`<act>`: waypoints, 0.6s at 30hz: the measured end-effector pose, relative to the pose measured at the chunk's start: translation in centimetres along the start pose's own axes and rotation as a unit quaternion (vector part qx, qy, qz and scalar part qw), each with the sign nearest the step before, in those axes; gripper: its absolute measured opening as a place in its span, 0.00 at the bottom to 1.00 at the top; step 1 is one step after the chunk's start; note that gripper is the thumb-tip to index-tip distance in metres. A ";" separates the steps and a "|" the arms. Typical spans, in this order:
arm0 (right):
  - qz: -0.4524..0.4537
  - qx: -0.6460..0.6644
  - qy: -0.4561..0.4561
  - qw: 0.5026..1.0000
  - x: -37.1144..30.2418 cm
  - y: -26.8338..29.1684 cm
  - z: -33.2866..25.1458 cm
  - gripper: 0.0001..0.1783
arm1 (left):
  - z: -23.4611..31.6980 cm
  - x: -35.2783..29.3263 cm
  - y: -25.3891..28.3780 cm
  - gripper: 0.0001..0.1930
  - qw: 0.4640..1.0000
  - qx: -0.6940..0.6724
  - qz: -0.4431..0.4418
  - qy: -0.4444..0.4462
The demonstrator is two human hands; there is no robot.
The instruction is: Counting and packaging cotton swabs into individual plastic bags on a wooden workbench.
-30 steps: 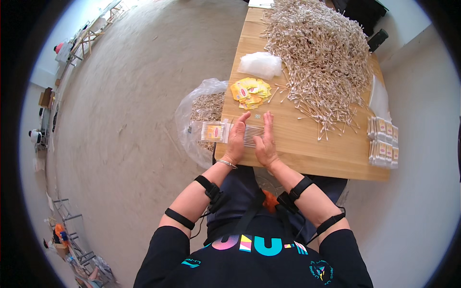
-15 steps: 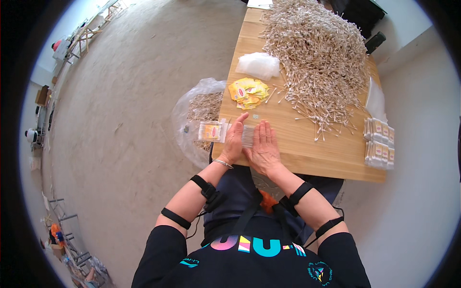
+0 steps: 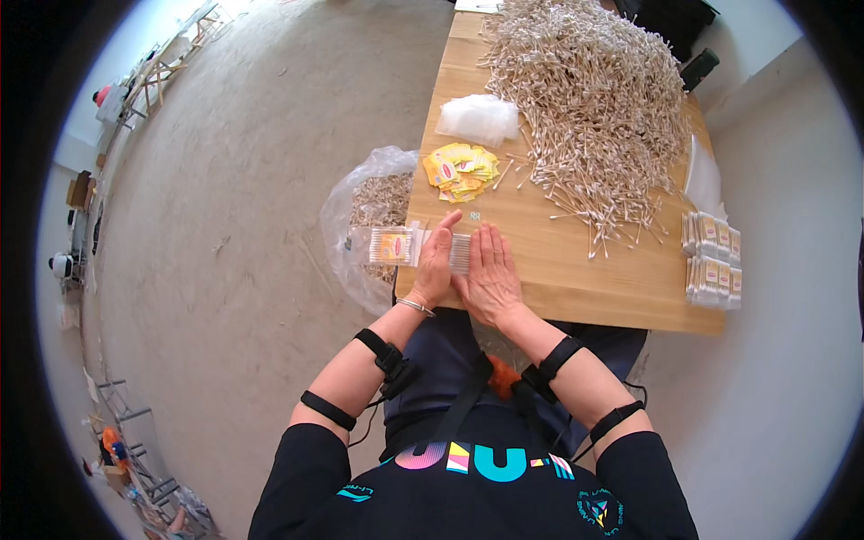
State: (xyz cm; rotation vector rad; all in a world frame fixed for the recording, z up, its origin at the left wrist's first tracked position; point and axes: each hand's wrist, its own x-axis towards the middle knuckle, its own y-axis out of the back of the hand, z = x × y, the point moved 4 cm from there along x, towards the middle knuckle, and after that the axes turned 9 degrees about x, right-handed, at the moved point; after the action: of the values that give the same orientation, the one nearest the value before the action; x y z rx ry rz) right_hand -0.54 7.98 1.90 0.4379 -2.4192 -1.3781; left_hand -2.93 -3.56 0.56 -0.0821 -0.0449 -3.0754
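Observation:
Between my two hands lies a flat row of cotton swabs [image 3: 460, 255] on the wooden table, side by side. My left hand [image 3: 433, 268] stands on its edge along the row's left side, fingers stretched out. On the other side my right hand [image 3: 490, 274] lies flat, palm down, fingers straight and together, touching the row. Just left of my left hand, a clear packet of cotton swabs with a yellow card [image 3: 392, 245] juts over the table's left edge. Beyond my hands sits a loose pile of yellow cards [image 3: 462, 171].
A big heap of loose cotton swabs [image 3: 594, 108] covers the table's far right. Clear plastic bags [image 3: 478, 120] lie behind the cards. Filled packets [image 3: 713, 261] are stacked at the right edge. A plastic sack [image 3: 367, 202] of swabs stands beside the table's left edge.
The view has shifted slightly. My hands keep nearly the same pose around the row of swabs, and nothing has been picked up or let go.

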 end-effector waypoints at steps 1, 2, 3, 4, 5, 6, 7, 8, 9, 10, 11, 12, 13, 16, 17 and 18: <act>0.000 0.001 -0.002 1.000 0.0 -0.1 0.0 0.47 | 0.1 -0.1 0.0 0.26 1.000 0.000 -0.002 0.001; 0.004 -0.003 0.001 1.000 0.0 -0.1 0.1 0.47 | 0.2 -0.1 0.0 0.27 1.000 -0.010 -0.004 0.013; 0.009 -0.006 0.004 1.000 0.1 -0.2 0.1 0.47 | 0.2 0.0 0.0 0.27 1.000 -0.020 -0.006 0.022; 0.010 -0.006 0.003 1.000 0.2 -0.3 0.3 0.47 | 0.1 0.0 -0.1 0.27 1.000 -0.019 -0.007 0.022; 0.016 -0.007 0.007 1.000 0.3 -0.3 0.3 0.47 | 0.1 0.1 -0.2 0.27 0.999 -0.029 -0.002 0.023; 0.022 -0.007 0.012 1.000 0.5 -0.2 0.1 0.47 | 0.0 0.1 0.0 0.27 0.999 -0.038 0.006 0.025; 0.022 -0.006 0.012 1.000 0.4 -0.1 0.0 0.47 | -0.1 0.0 -0.1 0.27 0.999 -0.037 0.006 0.026; -0.009 -0.012 0.018 1.000 0.2 0.0 -0.1 0.47 | -0.3 0.0 0.0 0.27 0.998 -0.036 0.030 0.030; -0.039 -0.019 0.023 0.999 0.1 0.0 -0.1 0.48 | -0.3 0.0 0.0 0.27 0.997 -0.037 0.052 0.033; -0.039 -0.019 0.023 0.999 0.1 0.1 -0.1 0.48 | -0.3 0.1 -0.1 0.27 0.997 -0.037 0.051 0.033; -0.037 -0.011 0.024 0.999 0.1 0.3 -0.1 0.48 | -0.2 0.2 -0.1 0.28 0.999 -0.021 0.041 0.024; -0.036 -0.002 0.026 0.999 0.1 0.4 -0.2 0.48 | -0.1 0.1 0.0 0.28 0.999 -0.004 0.032 0.015; -0.036 -0.002 0.027 0.999 0.1 0.4 -0.2 0.48 | -0.2 0.2 0.2 0.28 0.999 -0.003 0.033 0.014; -0.032 0.014 0.023 0.999 0.2 0.4 -0.1 0.47 | 0.1 0.4 0.2 0.28 1.000 0.005 0.002 0.005; -0.032 0.025 0.010 0.999 0.3 0.4 0.1 0.47 | 0.2 0.2 0.1 0.28 1.000 -0.018 0.002 0.018; -0.031 0.036 -0.001 0.999 0.5 0.4 0.2 0.47 | 0.2 0.2 0.2 0.28 0.999 -0.040 0.002 0.030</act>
State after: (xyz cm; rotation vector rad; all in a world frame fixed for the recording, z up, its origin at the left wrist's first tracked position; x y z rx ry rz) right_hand -1.15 8.12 2.15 0.5325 -2.4840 -1.3188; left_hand -3.09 -3.74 0.78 0.0068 0.0822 -3.0736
